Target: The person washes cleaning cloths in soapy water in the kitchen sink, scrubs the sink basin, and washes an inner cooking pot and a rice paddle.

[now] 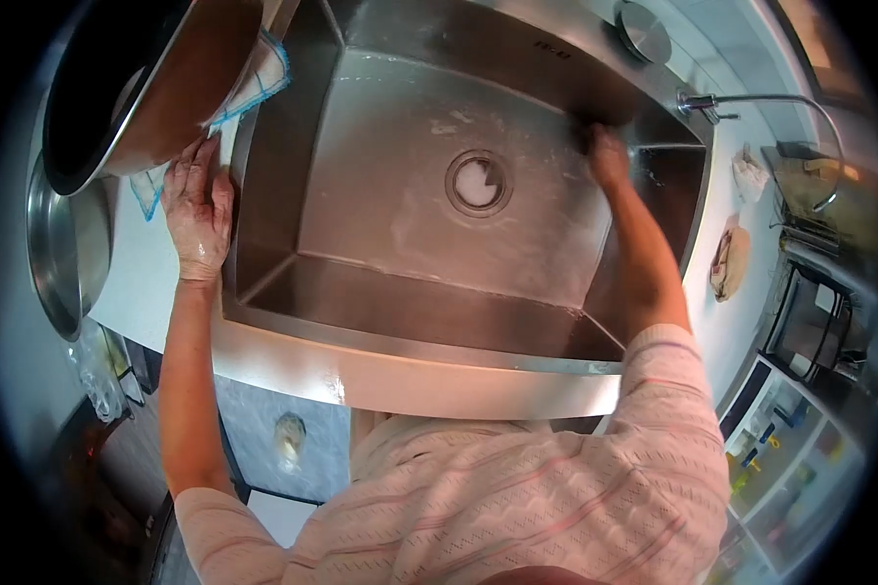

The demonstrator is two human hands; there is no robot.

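Note:
A wide metal sink [390, 205] with a round drain [478, 183] fills the middle of the view, its bottom wet. My left hand [197, 210] lies on the counter beside the sink's left rim, fingers stretched out and touching a white cloth with blue edging [263, 78]. Above those fingers a large dark pot [180, 93] rests tilted on the cloth. My right hand [607, 156] reaches into the sink near its far right part; its fingers are in shadow, and what they hold, if anything, is hidden.
A metal basin [93, 234] stands at the far left. Behind the sink's right corner are a curved faucet [780, 98] and a round metal lid [644, 34]. A brown object [730, 261] lies on the right counter, near a dark rack [810, 317].

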